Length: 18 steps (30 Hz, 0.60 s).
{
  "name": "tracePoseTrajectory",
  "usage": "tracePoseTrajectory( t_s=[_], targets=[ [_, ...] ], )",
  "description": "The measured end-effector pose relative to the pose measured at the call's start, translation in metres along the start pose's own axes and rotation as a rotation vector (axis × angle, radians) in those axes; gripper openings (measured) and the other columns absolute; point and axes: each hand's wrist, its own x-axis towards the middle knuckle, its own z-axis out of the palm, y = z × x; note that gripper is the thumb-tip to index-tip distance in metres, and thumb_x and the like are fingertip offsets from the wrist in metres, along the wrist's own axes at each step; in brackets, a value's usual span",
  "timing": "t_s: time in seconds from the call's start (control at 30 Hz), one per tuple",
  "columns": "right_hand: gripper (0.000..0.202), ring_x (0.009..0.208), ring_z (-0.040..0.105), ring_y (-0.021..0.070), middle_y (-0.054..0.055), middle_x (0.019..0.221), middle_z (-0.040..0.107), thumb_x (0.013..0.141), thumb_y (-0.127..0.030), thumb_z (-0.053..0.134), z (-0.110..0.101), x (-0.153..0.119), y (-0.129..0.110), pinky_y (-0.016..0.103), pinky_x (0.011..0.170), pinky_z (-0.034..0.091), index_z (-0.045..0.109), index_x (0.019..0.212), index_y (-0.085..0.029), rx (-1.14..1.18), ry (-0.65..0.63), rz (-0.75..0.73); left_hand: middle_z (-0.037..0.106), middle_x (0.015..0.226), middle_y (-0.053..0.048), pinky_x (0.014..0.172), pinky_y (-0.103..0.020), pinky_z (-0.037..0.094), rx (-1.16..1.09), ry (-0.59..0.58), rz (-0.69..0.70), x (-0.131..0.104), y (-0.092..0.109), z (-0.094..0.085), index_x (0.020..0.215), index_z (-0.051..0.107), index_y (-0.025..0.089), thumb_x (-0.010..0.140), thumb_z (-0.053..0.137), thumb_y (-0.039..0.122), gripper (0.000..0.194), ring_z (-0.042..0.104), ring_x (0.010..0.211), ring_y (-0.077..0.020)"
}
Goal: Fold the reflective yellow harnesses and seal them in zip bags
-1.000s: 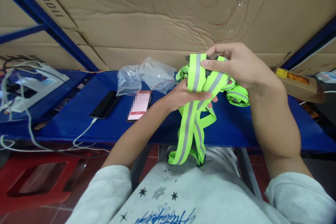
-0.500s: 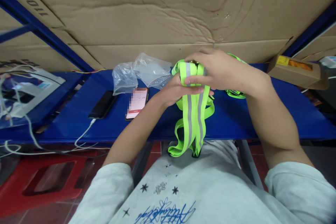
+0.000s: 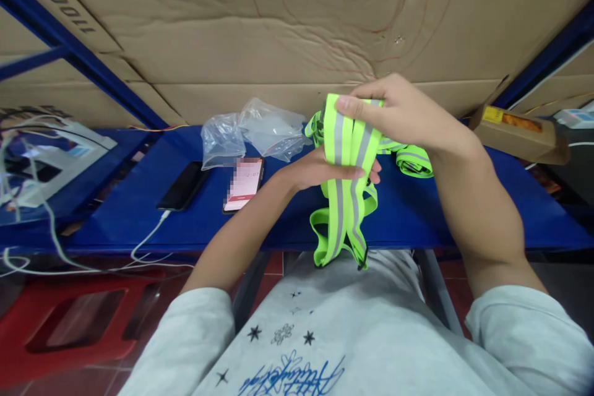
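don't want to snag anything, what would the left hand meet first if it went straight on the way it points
Past the reflective straps in its grip, the left hand would probably meet the rolled reflective strap first, though depth is unclear.

Beyond the raised hands point(image 3: 357, 136), the upright cardboard point(image 3: 260, 49) blocks forward passage; bare blue tabletop point(image 3: 408, 216) leaves room rightward.

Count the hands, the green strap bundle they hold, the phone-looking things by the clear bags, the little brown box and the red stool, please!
Hands: 2 (left hand, right hand)
Green strap bundle: 1
Phone-looking things: 2 (black one, lit one)
Little brown box: 1
Red stool: 1
Total: 7
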Motion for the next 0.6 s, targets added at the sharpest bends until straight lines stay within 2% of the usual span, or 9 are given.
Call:
tracePoseTrajectory(
  t_s=[0.1,0.2,0.27,0.33,0.4,0.53,0.6],
  targets=[
    [0.065,0.062,0.054,0.0154,0.005,0.064,0.063,0.094,-0.076,0.055,0.001,0.005,0.010,0.032,0.061,0.047,0.073,0.077,-0.015,0.201,0.030,0.128,0.080,0.105,-0.012,0.093,-0.037,0.061,0.036,0.033,0.017,-0.002,0.004,0.000,0.111,0.079,0.015,0.085,0.084,0.039,0.036,0.077,0.101,-0.0254],
    [0.060,0.068,0.059,0.0169,0.007,0.071,0.068,0.088,-0.077,0.063,0.003,0.014,0.027,0.036,0.068,0.052,0.071,0.076,-0.018,0.399,-0.058,0.121,0.080,0.107,-0.014,0.090,-0.036,0.061,0.081,0.030,-0.011,-0.003,0.008,-0.001,0.119,0.077,0.014,0.085,0.084,0.042,0.044,0.076,0.103,-0.0268],
    [0.058,0.075,0.063,0.0210,0.010,0.074,0.070,0.083,-0.078,0.065,0.006,0.019,0.035,0.040,0.072,0.054,0.072,0.079,-0.021,0.515,-0.134,0.125,0.079,0.108,-0.015,0.088,-0.037,0.061,0.075,0.069,-0.014,-0.004,0.008,-0.002,0.122,0.076,0.014,0.083,0.086,0.043,0.050,0.076,0.104,-0.0282],
    [0.059,0.079,0.065,0.0248,0.011,0.078,0.071,0.084,-0.080,0.062,0.008,0.019,0.035,0.044,0.073,0.055,0.072,0.083,-0.022,0.556,-0.157,0.169,0.080,0.108,-0.015,0.090,-0.039,0.061,0.066,0.124,0.002,-0.004,0.006,-0.003,0.120,0.076,0.014,0.080,0.089,0.044,0.052,0.076,0.104,-0.0287],
    [0.056,0.081,0.066,0.0254,0.011,0.087,0.073,0.090,-0.077,0.059,0.009,0.016,0.028,0.045,0.076,0.056,0.071,0.088,-0.022,0.458,-0.084,0.169,0.080,0.107,-0.013,0.094,-0.040,0.060,0.072,0.169,0.032,-0.003,0.005,-0.002,0.115,0.078,0.014,0.080,0.089,0.045,0.048,0.076,0.103,-0.0280],
    [0.027,0.096,0.067,0.0255,0.008,0.104,0.073,0.096,-0.050,0.067,0.006,0.008,0.011,0.043,0.095,0.053,0.070,0.101,-0.023,-0.059,0.252,-0.073,0.081,0.102,-0.011,0.097,-0.040,0.061,0.051,0.187,0.087,-0.002,0.002,0.005,0.108,0.079,0.013,0.081,0.087,0.046,0.044,0.077,0.104,-0.0280],
    [0.026,0.097,0.068,0.0257,0.006,0.104,0.074,0.103,-0.045,0.055,0.004,0.005,0.007,0.044,0.097,0.053,0.071,0.101,-0.025,-0.198,0.230,-0.148,0.081,0.105,-0.010,0.096,-0.041,0.062,0.022,0.208,0.116,-0.001,0.002,0.007,0.108,0.079,0.014,0.081,0.088,0.045,0.043,0.078,0.102,-0.0279]
  ],
)
